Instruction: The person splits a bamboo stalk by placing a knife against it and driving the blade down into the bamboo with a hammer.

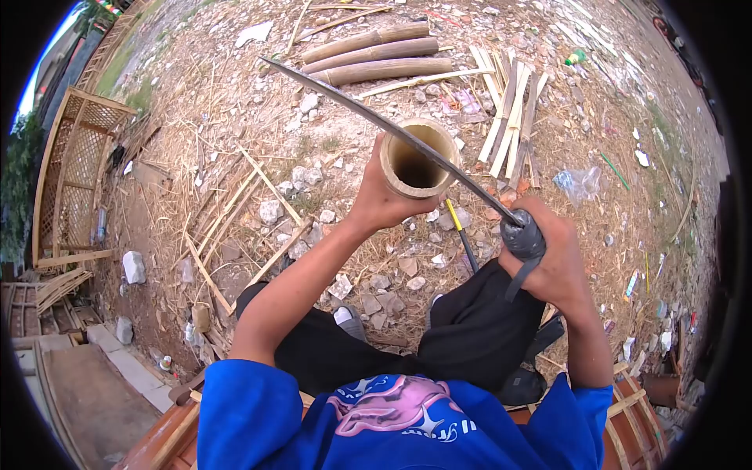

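Head view is showing the left grip (382,196) clasping a hollow tube (415,168) above the stony ground (345,266); a knife (352,106) is crossing over the tube, and farther right the right grip (553,249) is grasping the knife's handle (522,236).

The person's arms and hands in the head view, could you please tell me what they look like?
Both the left hand and the right hand are bare, with no glove, watch or bracelet showing. The forearms are uncovered too. Short, plain bright blue sleeves belong to a fabric T-shirt with a pink print on the front.
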A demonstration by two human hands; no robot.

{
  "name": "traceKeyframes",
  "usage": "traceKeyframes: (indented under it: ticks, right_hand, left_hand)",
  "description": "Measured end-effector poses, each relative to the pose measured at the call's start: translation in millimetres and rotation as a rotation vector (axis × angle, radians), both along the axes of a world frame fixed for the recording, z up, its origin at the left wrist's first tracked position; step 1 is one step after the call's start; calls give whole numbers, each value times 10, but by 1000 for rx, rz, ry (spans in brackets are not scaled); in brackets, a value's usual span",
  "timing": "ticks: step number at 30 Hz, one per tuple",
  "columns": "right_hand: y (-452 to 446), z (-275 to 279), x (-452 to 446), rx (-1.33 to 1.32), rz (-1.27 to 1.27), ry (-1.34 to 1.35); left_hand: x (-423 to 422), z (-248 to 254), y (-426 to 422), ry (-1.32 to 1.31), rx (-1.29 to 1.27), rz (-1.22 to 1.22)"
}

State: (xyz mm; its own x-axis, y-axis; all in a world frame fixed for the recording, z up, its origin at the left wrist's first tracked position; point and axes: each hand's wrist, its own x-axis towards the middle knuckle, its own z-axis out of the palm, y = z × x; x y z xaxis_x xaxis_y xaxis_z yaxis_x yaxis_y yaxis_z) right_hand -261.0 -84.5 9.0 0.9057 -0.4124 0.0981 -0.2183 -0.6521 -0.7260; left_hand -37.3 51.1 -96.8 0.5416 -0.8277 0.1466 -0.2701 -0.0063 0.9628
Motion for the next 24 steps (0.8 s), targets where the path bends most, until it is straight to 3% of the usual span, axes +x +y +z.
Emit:
traceKeyframes:
  ticks: [10, 13, 15, 17, 19, 21, 24]
  right_hand:
    - [-78, 164, -5, 21, -6, 122]
    - [-124, 134, -55, 1, -20, 83]
    - [-139, 136, -65, 57, -27, 82]
    - [-142, 101, -36, -48, 9, 72]
    - [-68, 86, 10, -54, 32, 86]
    - [-19, 132, 100, 7, 33, 97]
    - [-21, 117, 88, -20, 26, 90]
  left_hand:
    - [-9, 72, -36, -45, -114, -6]
    - [124, 437, 138, -494, 141, -134]
    - [224, 891, 510, -781, 622, -233]
    - [211, 1791, 718, -545, 814, -292]
    - [261, 2229, 866, -651, 286, -123]
    - [497, 2564, 744, -1104, -89, 92]
    - [794, 2801, 427, -1277, -208, 100]
